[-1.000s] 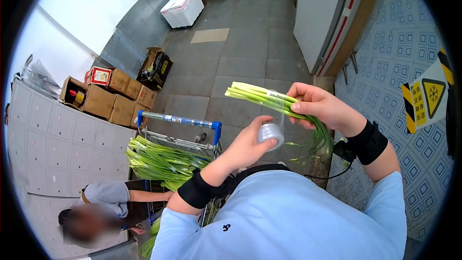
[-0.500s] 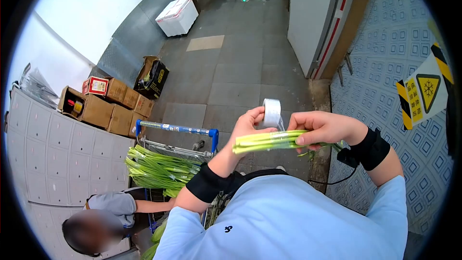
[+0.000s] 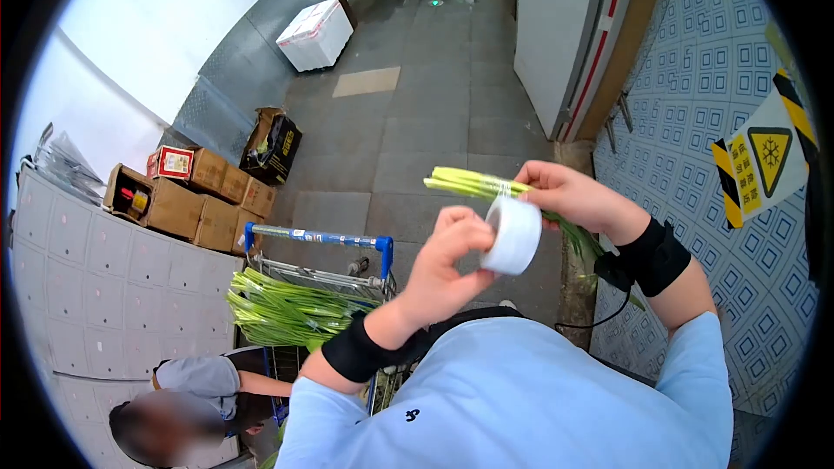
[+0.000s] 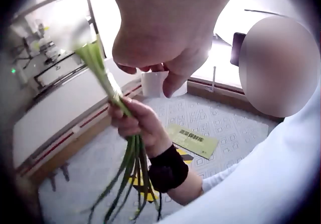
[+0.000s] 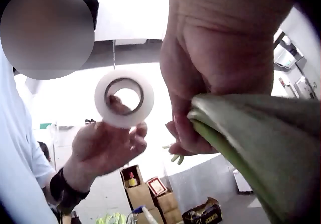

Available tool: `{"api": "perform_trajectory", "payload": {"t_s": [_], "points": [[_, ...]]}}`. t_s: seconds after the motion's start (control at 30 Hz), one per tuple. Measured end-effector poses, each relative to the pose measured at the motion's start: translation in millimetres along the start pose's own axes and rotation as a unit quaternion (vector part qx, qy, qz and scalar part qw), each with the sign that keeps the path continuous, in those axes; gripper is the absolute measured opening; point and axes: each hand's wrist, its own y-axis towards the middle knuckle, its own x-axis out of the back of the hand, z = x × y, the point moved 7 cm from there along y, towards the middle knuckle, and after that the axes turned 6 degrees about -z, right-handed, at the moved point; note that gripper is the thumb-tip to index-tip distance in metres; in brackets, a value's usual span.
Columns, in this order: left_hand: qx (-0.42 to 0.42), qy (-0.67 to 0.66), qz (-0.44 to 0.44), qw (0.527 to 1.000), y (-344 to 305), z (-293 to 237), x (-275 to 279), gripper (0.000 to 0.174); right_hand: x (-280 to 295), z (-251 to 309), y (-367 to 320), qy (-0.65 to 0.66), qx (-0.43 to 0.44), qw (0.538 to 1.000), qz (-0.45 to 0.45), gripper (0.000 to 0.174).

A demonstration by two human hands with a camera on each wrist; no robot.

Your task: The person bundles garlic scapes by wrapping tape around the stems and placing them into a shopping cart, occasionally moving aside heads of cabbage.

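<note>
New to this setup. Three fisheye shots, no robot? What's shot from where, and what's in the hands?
No machine here: a person works with two bare hands, wearing three cameras. The wide picture comes from the head, looking down over the blue shirt. The other two come from the wrists, each seeing its own hand close up and the other one across. The left hand holds a roll of white tape. The right hand grips a bunch of green stalks. There is no table; below stands a shopping cart loaded with a pile of greens, near cardboard boxes.
</note>
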Motion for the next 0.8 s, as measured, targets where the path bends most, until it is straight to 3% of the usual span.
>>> {"api": "perform_trajectory", "payload": {"t_s": [0.03,0.13,0.27,0.33,0.37,0.47,0.53,0.6,0.63,0.7,0.73,0.77,0.8], "points": [[-0.003,0.004,-0.016,1.0,-7.9,1.7,-2.6,0.034,0.5,11.3,-2.9,0.01,-0.006,1.0,-0.007,0.016],[0.096,-0.054,-0.13,0.985,-29.4,21.2,-1.7,0.029,-4.1,31.3,-10.7,0.054,-0.017,0.998,-0.004,0.017],[0.003,-0.039,-0.168,0.985,-30.9,21.5,-6.2,0.028,-14.5,38.9,-10.7,0.093,-0.018,0.995,0.029,0.018],[0.005,-0.02,-0.122,0.992,-27.3,29.6,-8.0,0.027,-17.4,42.4,-11.4,0.107,-0.015,0.994,0.035,0.018],[0.095,-0.024,-0.02,0.995,-34.6,56.0,-11.9,0.032,-20.3,44.9,-11.9,0.112,-0.015,0.993,0.036,0.018],[0.205,-0.128,0.02,0.97,-20.2,69.3,-12.4,0.043,-26.0,50.3,-14.8,0.108,-0.011,0.992,0.068,0.017],[0.25,-0.229,0.09,0.936,-12.2,77.8,-13.0,0.055,-30.7,49.7,-18.9,0.085,-0.018,0.991,0.099,0.017],[0.305,-0.468,0.105,0.823,-9.7,92.8,-16.9,0.059,-38.9,45.2,-23.7,0.05,-0.032,0.989,0.133,0.019],[0.294,-0.505,0.106,0.805,5.3,84.3,-17.6,0.07,-45.4,46.9,-29.9,0.024,-0.049,0.989,0.14,0.019],[0.31,-0.529,0.089,0.785,27.1,79.9,-7.3,0.078,-53.0,34.9,-35.9,-0.041,-0.065,0.983,0.164,0.02],[0.304,-0.54,0.096,0.779,37.8,71.1,-2.2,0.077,-57.3,29.6,-38.6,-0.076,-0.07,0.98,0.17,0.02],[0.336,-0.512,0.08,0.787,44.2,64.7,4.6,0.054,-57.8,23.0,-38.0,-0.105,-0.08,0.978,0.16,0.02],[0.279,-0.397,0.103,0.868,53.5,49.5,12.8,0.048,-54.6,18.1,-35.1,-0.114,-0.08,0.981,0.137,0.02]]}}
